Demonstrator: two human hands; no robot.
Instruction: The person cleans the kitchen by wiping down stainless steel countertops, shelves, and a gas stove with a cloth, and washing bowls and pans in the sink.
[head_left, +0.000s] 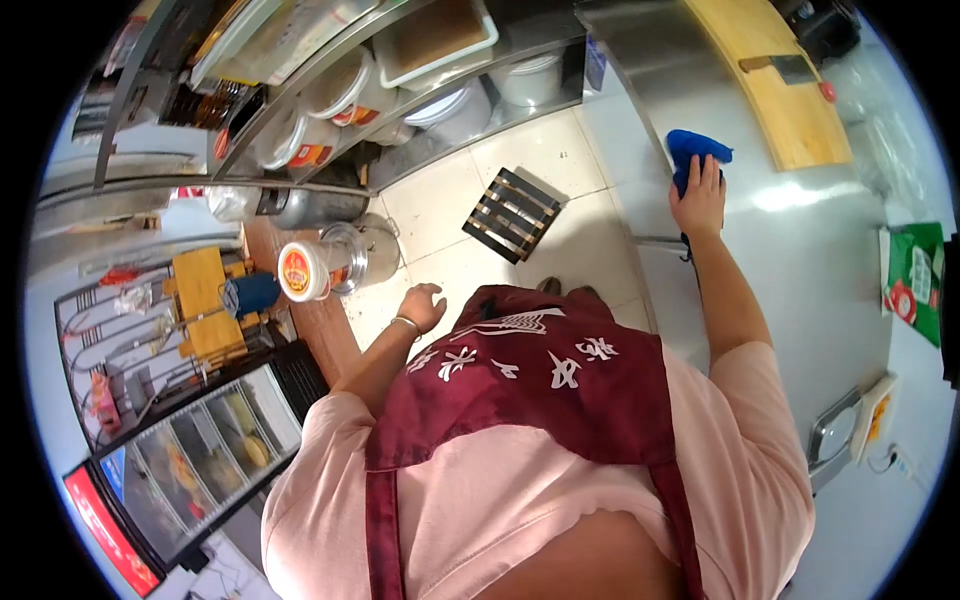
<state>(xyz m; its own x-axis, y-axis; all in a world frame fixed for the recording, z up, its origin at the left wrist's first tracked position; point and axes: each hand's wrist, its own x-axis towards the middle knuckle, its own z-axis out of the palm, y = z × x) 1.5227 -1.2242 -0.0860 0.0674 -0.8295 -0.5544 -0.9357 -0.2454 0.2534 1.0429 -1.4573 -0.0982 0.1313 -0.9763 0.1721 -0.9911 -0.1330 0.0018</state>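
My right hand (700,205) rests on a blue cloth (694,147) at the left edge of the stainless steel counter (800,270). Its fingers lie over the bunched cloth and hold it against the metal. Low on the other side, my left hand (424,307) hangs beside the maroon apron (560,350), fingers loosely bent and apart, with nothing in them. A white-lidded bucket (298,272) and a clear container (343,258) are the nearest things to it.
A wooden cutting board (800,125) with a cleaver (792,69) lies at the counter's far end. On the floor is a black slatted stool or rack (511,214). Shelves with several tubs (455,105) stand ahead, a glass-front display fridge (205,450) to the left.
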